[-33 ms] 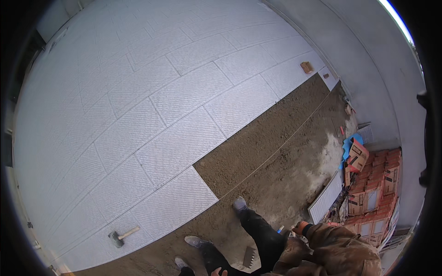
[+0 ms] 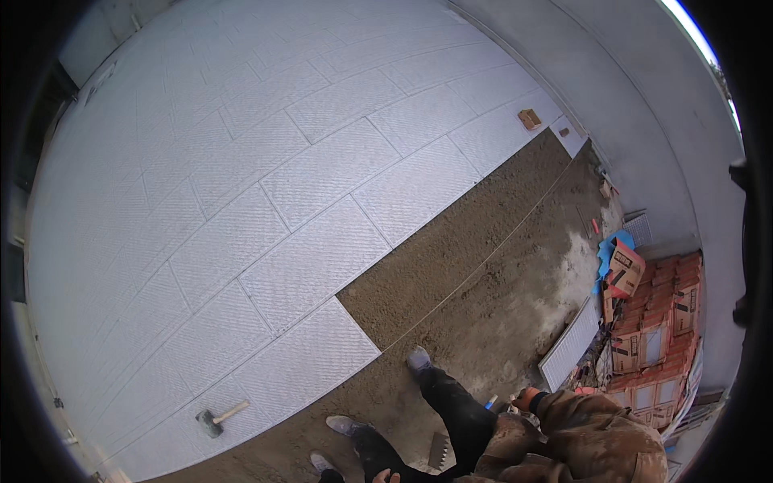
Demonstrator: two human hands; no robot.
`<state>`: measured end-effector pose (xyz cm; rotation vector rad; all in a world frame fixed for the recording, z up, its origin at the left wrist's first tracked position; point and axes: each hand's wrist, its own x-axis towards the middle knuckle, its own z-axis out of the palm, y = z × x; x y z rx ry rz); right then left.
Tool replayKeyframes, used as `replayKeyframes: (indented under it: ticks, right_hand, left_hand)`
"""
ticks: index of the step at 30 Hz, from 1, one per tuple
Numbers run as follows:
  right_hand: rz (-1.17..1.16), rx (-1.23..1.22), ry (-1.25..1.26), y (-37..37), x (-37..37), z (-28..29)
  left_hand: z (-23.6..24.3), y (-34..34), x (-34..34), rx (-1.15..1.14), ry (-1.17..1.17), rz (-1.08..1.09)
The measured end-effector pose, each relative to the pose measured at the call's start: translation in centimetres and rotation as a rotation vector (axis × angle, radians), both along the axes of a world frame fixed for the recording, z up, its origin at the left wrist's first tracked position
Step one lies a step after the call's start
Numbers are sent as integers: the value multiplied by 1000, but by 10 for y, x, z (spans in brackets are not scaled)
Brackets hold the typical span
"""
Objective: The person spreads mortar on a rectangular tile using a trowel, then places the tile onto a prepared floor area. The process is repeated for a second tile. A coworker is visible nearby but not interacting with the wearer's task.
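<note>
Red-and-brown cardboard boxes (image 2: 675,310) are stacked beside the wall (image 2: 636,153); a loose carton (image 2: 625,270) is tilted at the stack's upper left, its contents hidden. The right hand (image 2: 527,399) is curled near a blue-and-white object (image 2: 492,401); whether anything is grasped cannot be told, nor for the left hand (image 2: 386,476), cropped below. A notched trowel (image 2: 439,451) is seen between dark-trousered legs (image 2: 455,410).

Stacked reddish boxes (image 2: 654,342) stand near a blue sheet (image 2: 605,256) and wall (image 2: 648,137).
</note>
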<state>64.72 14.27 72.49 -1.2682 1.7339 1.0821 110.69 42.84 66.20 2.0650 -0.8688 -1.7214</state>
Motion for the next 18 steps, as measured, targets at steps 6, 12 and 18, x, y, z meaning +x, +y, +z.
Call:
replayKeyframes:
  ticks: [6, 12, 18]
  right_hand:
    - [-249, -215, -316, 4, -11, 86]
    - [-764, -328, -135, 142, -41, 153]
    - [-554, 132, 88, 284, -86, 151]
  left_hand:
    - [71, -87, 8, -58, 18, -152]
    - [103, -162, 35, -347, -136, -259]
    - [77, -160, 59, -223, -217, -522]
